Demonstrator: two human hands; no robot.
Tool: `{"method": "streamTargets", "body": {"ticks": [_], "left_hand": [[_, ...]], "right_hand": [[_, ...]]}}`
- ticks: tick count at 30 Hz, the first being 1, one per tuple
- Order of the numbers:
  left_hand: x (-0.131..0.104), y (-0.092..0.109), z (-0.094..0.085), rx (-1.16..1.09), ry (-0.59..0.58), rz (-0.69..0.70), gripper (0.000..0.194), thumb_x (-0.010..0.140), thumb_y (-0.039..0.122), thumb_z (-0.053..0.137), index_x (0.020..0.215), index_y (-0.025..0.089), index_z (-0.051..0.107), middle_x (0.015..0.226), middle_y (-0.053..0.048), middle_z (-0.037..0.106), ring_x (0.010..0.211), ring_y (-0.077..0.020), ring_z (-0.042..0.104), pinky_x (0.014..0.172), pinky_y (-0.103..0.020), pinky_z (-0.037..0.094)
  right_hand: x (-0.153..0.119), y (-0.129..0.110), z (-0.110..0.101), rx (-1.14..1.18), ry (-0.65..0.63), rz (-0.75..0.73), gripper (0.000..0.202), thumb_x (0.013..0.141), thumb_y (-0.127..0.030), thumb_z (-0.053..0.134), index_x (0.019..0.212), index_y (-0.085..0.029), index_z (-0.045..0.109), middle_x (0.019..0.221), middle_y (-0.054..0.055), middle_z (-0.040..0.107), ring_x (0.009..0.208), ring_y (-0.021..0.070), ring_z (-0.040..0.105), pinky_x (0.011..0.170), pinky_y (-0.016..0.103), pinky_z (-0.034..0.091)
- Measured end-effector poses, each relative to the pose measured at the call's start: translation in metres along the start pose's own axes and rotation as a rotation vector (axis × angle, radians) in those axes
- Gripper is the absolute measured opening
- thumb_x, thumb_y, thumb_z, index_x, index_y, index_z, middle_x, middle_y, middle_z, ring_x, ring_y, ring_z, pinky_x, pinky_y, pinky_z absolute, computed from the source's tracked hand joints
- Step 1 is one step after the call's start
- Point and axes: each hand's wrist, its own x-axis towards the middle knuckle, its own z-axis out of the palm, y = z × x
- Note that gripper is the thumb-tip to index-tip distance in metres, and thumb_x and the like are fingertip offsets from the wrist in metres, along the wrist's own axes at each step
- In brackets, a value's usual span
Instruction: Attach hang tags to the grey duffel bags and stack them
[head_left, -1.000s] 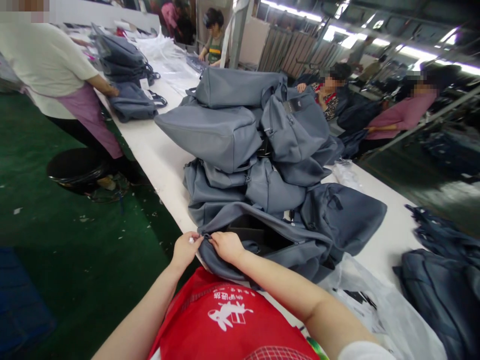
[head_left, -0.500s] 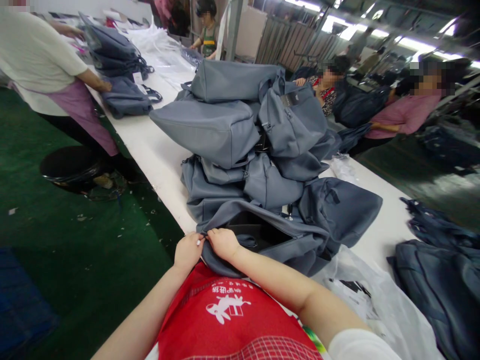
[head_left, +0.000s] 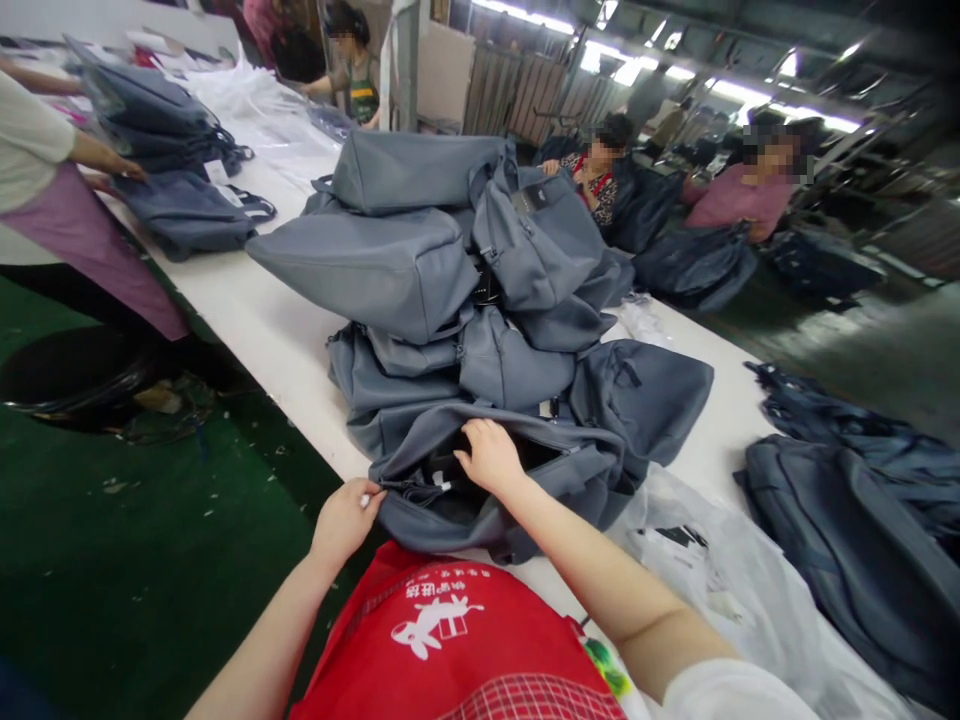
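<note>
In front of me lies a grey-blue backpack [head_left: 577, 478], its zipped mouth gaping and the inside dark. My left hand [head_left: 346, 518] pinches the left end of that opening; a small white spot shows at its fingers. Over the mouth is my right hand [head_left: 489, 455], thumb and fingers apart, fingertips dipping toward the inside. Folded dark straps and a small white tag lie in the opening near it. Behind, more grey-blue backpacks [head_left: 360, 262] are heaped on the white table [head_left: 247, 340].
Clear plastic bags [head_left: 712, 560] lie right of the backpack, with darker backpacks [head_left: 847, 540] beyond them. A person in a purple apron [head_left: 94, 240] handles a stack of backpacks at the left. A round black stool [head_left: 75, 375] stands on the green floor. Other people work behind the table.
My right hand has left the end of the opening and moved right, over the bag's mouth. My left hand stays at that end. The view has shifted right.
</note>
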Motion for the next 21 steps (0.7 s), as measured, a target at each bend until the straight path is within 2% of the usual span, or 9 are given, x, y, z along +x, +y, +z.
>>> {"method": "streamTargets", "body": {"ticks": [2,5,7,8,11,14,16,18,21], "left_hand": [[0.007,0.010,-0.006,0.050,0.052,0.052,0.029,0.085,0.046,0.051,0.090,0.019,0.061,0.093,-0.008,0.068,0.090,-0.0238,0.063,0.085,-0.033,0.046],[0.026,0.038,-0.016,0.146,0.215,0.142,0.059,0.080,0.059,0.054,0.118,0.014,0.052,0.117,-0.015,0.061,0.109,-0.0284,0.057,0.093,-0.035,0.043],[0.045,0.061,-0.017,0.190,0.227,0.222,0.077,0.075,0.063,0.058,0.131,0.013,0.042,0.129,-0.017,0.054,0.118,-0.0303,0.052,0.098,-0.035,0.039],[0.055,0.072,-0.017,0.210,0.198,0.249,0.078,0.074,0.063,0.059,0.132,0.013,0.043,0.129,-0.017,0.055,0.117,-0.0308,0.053,0.097,-0.035,0.039],[0.078,0.098,-0.013,0.239,0.114,0.258,0.052,0.083,0.059,0.049,0.112,0.017,0.061,0.106,-0.013,0.068,0.098,-0.0284,0.062,0.084,-0.033,0.044],[0.083,0.117,-0.013,0.230,0.194,0.292,0.045,0.090,0.053,0.040,0.089,0.019,0.069,0.087,-0.009,0.072,0.084,-0.0246,0.065,0.074,-0.030,0.044],[0.078,0.129,-0.017,0.223,0.307,0.372,0.043,0.091,0.050,0.041,0.088,0.019,0.069,0.085,-0.008,0.071,0.082,-0.0238,0.064,0.074,-0.030,0.043],[0.072,0.139,-0.020,0.214,0.383,0.455,0.038,0.091,0.048,0.044,0.090,0.018,0.069,0.084,-0.007,0.071,0.080,-0.0231,0.063,0.074,-0.030,0.042],[0.075,0.148,-0.019,0.209,0.396,0.526,0.036,0.090,0.045,0.046,0.092,0.017,0.068,0.083,-0.008,0.071,0.079,-0.0230,0.063,0.075,-0.031,0.042]], "right_hand": [[-0.010,0.014,0.003,-0.016,-0.146,0.017,0.049,0.085,-0.046,0.054,0.119,-0.011,0.056,0.116,0.017,0.061,0.108,0.0282,0.054,0.095,0.040,0.038],[-0.033,0.012,0.013,-0.051,-0.320,-0.020,0.049,0.083,-0.048,0.055,0.116,-0.012,0.060,0.108,0.017,0.065,0.100,0.0302,0.059,0.086,0.041,0.044],[-0.049,0.002,0.016,-0.067,-0.361,-0.041,0.046,0.084,-0.047,0.053,0.112,-0.012,0.063,0.105,0.018,0.066,0.098,0.0316,0.060,0.081,0.040,0.046],[-0.056,-0.003,0.016,-0.064,-0.382,-0.050,0.045,0.084,-0.047,0.052,0.109,-0.012,0.064,0.103,0.018,0.066,0.097,0.0318,0.060,0.080,0.040,0.047],[-0.073,-0.011,0.006,-0.037,-0.420,-0.040,0.040,0.084,-0.042,0.052,0.106,-0.012,0.065,0.100,0.018,0.068,0.093,0.0311,0.063,0.075,0.037,0.049],[-0.086,-0.008,-0.012,-0.017,-0.421,-0.012,0.029,0.083,-0.028,0.050,0.103,-0.013,0.065,0.093,0.016,0.070,0.084,0.0275,0.067,0.068,0.033,0.049],[-0.096,-0.003,-0.025,-0.017,-0.406,-0.017,0.027,0.080,-0.019,0.049,0.101,-0.013,0.064,0.088,0.014,0.071,0.079,0.0256,0.067,0.066,0.031,0.048],[-0.105,0.001,-0.034,-0.007,-0.368,-0.019,0.027,0.079,-0.017,0.047,0.100,-0.014,0.064,0.085,0.013,0.071,0.077,0.0250,0.067,0.065,0.031,0.048],[-0.117,0.006,-0.036,0.045,-0.276,0.002,0.026,0.084,-0.022,0.044,0.100,-0.013,0.063,0.088,0.012,0.071,0.081,0.0246,0.067,0.069,0.031,0.048]]}}
